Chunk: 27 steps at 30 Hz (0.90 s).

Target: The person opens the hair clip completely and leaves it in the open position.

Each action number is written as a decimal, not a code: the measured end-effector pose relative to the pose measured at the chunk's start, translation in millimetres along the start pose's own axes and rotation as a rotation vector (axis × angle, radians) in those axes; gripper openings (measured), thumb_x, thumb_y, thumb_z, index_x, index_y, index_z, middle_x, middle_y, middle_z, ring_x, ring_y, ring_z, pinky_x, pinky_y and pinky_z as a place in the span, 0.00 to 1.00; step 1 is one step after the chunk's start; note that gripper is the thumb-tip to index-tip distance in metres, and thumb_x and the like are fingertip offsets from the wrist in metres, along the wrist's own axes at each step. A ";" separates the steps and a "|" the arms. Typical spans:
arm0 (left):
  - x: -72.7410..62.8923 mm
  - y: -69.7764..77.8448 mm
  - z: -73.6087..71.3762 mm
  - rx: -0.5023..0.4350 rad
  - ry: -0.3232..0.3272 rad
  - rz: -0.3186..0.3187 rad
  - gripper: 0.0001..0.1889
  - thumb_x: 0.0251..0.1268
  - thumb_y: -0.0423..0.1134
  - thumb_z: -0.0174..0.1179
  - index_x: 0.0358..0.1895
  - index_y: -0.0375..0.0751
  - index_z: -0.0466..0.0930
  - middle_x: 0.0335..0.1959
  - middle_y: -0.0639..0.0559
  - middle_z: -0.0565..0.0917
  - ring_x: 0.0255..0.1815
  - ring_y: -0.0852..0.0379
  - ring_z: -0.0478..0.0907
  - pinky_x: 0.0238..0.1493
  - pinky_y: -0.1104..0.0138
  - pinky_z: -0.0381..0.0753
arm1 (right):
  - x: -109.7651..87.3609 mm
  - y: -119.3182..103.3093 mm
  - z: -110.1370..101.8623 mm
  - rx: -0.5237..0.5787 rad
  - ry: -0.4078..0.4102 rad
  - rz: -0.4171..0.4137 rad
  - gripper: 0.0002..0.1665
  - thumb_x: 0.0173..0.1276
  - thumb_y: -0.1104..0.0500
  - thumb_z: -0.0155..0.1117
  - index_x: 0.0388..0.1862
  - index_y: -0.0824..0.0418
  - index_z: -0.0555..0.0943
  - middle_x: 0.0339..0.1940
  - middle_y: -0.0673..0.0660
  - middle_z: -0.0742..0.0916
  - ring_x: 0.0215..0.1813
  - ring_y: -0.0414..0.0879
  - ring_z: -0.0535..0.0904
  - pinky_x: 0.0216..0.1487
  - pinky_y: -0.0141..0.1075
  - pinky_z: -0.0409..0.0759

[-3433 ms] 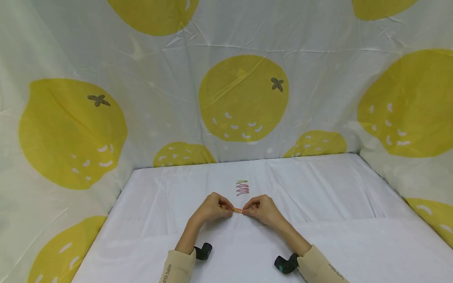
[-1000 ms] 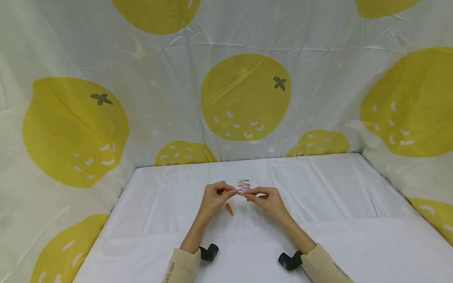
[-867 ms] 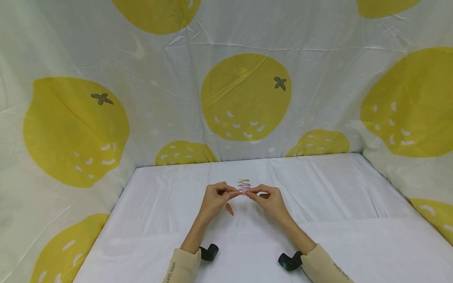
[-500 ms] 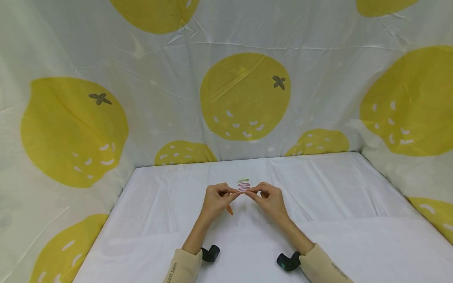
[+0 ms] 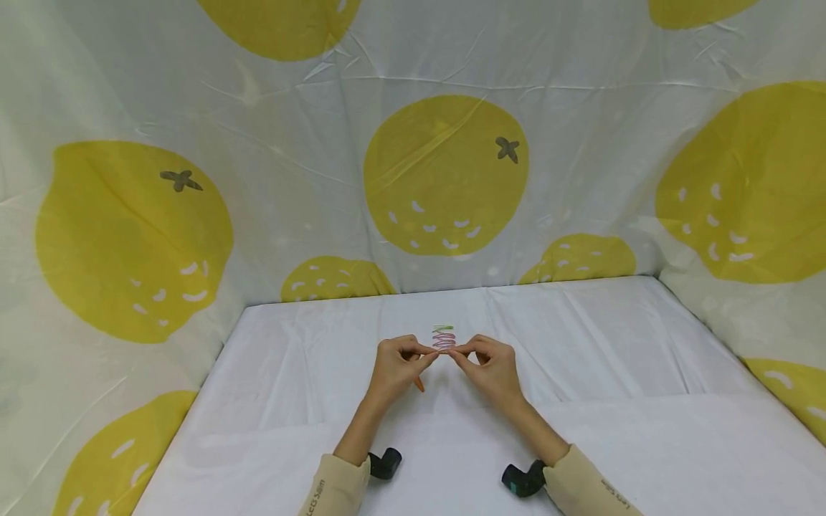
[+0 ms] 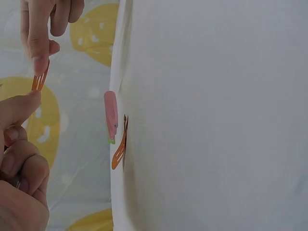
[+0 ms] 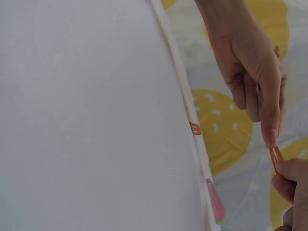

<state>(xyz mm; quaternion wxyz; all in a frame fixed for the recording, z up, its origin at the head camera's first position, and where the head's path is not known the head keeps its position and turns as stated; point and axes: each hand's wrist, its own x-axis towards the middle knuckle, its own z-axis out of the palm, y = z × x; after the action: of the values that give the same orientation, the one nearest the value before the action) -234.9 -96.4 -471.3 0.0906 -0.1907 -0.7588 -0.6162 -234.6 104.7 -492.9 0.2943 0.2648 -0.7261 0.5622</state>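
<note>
Both hands meet over the white table in the head view, pinching a small orange snap hair clip (image 6: 40,82) between them. My left hand (image 5: 396,369) grips one end with thumb and forefinger. My right hand (image 5: 493,365) pinches the other end, its fingertips close to the left ones. Another orange hair clip (image 5: 419,385) lies on the table partly behind the left hand; in the left wrist view its parts are splayed apart. Just beyond the fingertips a zigzag row of pink clips (image 5: 444,337) lies on the cloth, with green clips (image 5: 444,327) at its far end.
A white cloth covers the table (image 5: 613,430). Behind and at the sides hangs a pale curtain (image 5: 310,179) printed with large lemons. Black wrist cameras (image 5: 386,464) sit at both beige sleeves (image 5: 335,487).
Since the oldest frame, both hands have moved forward toward the zigzag row, and a loose orange hair clip has appeared on the table. Over the last half second the hands have barely shifted.
</note>
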 end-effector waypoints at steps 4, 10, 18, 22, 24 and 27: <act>0.6 -0.1 -1.3 0.003 -0.011 -0.026 0.03 0.57 0.27 0.75 0.34 0.31 0.92 0.17 0.49 0.69 0.14 0.49 0.74 0.16 0.48 0.80 | 0.7 1.2 -0.4 0.003 -0.017 0.025 0.06 0.56 0.71 0.80 0.30 0.62 0.92 0.21 0.54 0.86 0.22 0.37 0.60 0.22 0.29 0.57; 1.5 2.0 -4.8 0.002 -0.056 -0.078 0.07 0.57 0.26 0.74 0.39 0.28 0.91 0.18 0.50 0.68 0.19 0.36 0.75 0.19 0.47 0.82 | 0.3 2.1 -3.1 -0.012 -0.062 0.109 0.03 0.62 0.64 0.78 0.34 0.57 0.93 0.25 0.52 0.89 0.23 0.39 0.64 0.24 0.26 0.59; 1.9 2.0 -7.6 0.007 -0.104 -0.118 0.12 0.57 0.25 0.74 0.44 0.24 0.89 0.18 0.52 0.66 0.19 0.36 0.80 0.23 0.46 0.83 | 0.0 0.8 -4.4 0.036 -0.080 0.140 0.05 0.62 0.66 0.77 0.37 0.64 0.93 0.26 0.55 0.90 0.23 0.34 0.59 0.22 0.28 0.55; 2.2 5.0 -8.6 0.040 -0.108 -0.115 0.12 0.57 0.27 0.74 0.45 0.26 0.89 0.17 0.53 0.64 0.19 0.28 0.81 0.22 0.49 0.83 | 0.8 -1.4 -4.0 0.045 -0.076 0.144 0.06 0.61 0.69 0.77 0.38 0.65 0.92 0.27 0.58 0.90 0.23 0.34 0.60 0.22 0.28 0.55; 2.7 6.1 -9.3 0.032 -0.115 -0.119 0.13 0.58 0.27 0.74 0.46 0.26 0.89 0.16 0.54 0.62 0.20 0.26 0.81 0.23 0.48 0.83 | 1.2 -3.0 -4.0 0.037 -0.075 0.157 0.06 0.61 0.70 0.76 0.37 0.65 0.92 0.27 0.58 0.90 0.24 0.35 0.63 0.22 0.27 0.56; 3.5 6.5 -10.3 0.016 -0.128 -0.124 0.14 0.59 0.28 0.73 0.48 0.26 0.88 0.15 0.55 0.61 0.19 0.24 0.81 0.24 0.48 0.84 | 1.3 -4.2 -3.7 0.024 -0.077 0.181 0.06 0.61 0.72 0.75 0.37 0.66 0.92 0.28 0.61 0.91 0.27 0.37 0.69 0.24 0.25 0.58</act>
<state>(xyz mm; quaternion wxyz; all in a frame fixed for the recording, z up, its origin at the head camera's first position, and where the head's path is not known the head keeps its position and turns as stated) -236.5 -104.6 -461.9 0.0054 -0.1816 -0.7782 -0.6012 -232.0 107.3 -488.5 0.2110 0.2229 -0.7511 0.5845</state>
